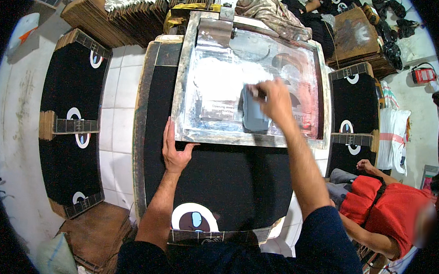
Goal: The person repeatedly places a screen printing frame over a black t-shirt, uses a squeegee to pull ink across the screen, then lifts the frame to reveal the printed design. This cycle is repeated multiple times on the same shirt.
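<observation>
Fabric, black with white-ringed eye prints, covers the boards (72, 89) at far left; pale floor tiles (117, 98) separate them from the middle work board.

Left hand (176, 152): bare, empty as far as visible. Fingers extended away from the body, close together, at the near left corner of the screen frame (181, 101); thumb spread wide to the right, just beside the near bar. Flat contact with the frame looks likely, pressure cannot be told. Beneath lies black cloth (222, 176) on the middle board, one eye print (196, 219) near its close edge.

Screen frame: lies over the far part of that cloth, mesh smeared white and grey at left, reddish at right.

Squeegee (256, 114), grey-blue, flat: inside the frame, on or just above the mesh (contact not resolvable), right of centre. Long axis runs roughly fore-and-aft, near end leaning slightly right.

Right hand (276, 102): motion-blurred, comes in from the right; fingers curled closed around the squeegee's far portion, exact grip unclear. Most of the blade extends from the fingers toward the body. Right hand is at the tool; left is well apart.

Far right: black-covered boards (365, 104), then a co-worker in red (385, 203), seated or bent, clear of the frame.
</observation>
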A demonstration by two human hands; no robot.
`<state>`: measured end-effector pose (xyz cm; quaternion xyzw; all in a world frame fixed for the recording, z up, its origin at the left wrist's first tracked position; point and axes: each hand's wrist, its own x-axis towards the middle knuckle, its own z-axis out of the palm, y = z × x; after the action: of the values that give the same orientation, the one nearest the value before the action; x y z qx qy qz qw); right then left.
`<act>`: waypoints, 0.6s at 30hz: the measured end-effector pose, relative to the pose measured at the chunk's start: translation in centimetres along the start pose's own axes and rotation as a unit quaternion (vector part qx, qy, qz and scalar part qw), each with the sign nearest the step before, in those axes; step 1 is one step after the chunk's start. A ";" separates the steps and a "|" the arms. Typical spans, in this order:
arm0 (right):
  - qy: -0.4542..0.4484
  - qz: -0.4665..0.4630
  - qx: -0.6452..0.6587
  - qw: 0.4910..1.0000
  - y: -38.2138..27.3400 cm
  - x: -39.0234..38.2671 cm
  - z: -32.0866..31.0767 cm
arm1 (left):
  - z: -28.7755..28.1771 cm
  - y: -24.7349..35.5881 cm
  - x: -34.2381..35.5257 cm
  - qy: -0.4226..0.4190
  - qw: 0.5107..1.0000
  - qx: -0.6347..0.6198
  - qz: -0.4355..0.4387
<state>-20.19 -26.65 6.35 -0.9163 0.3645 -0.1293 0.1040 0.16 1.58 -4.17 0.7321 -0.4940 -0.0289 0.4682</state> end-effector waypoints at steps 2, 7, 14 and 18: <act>-0.018 0.029 0.013 0.999 -3.2 -6.1 -1.3 | 0.0 0.1 0.1 -0.006 1.000 -0.013 -0.013; 0.088 0.019 0.040 0.995 -6.6 -12.3 -1.3 | -0.1 0.4 0.2 0.004 1.000 -0.017 -0.008; 0.243 -0.031 -0.012 0.969 -7.8 -9.2 -5.7 | -4.1 7.6 5.4 0.089 0.991 -0.097 0.034; 0.322 -0.030 -0.058 0.944 -7.8 -1.9 -13.8 | -7.2 11.6 13.2 0.137 0.971 -0.187 0.054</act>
<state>-20.87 -21.07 21.33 -0.8406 0.3580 -0.3992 -0.0764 2.46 -4.45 13.71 0.6009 -0.4497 0.0043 0.6609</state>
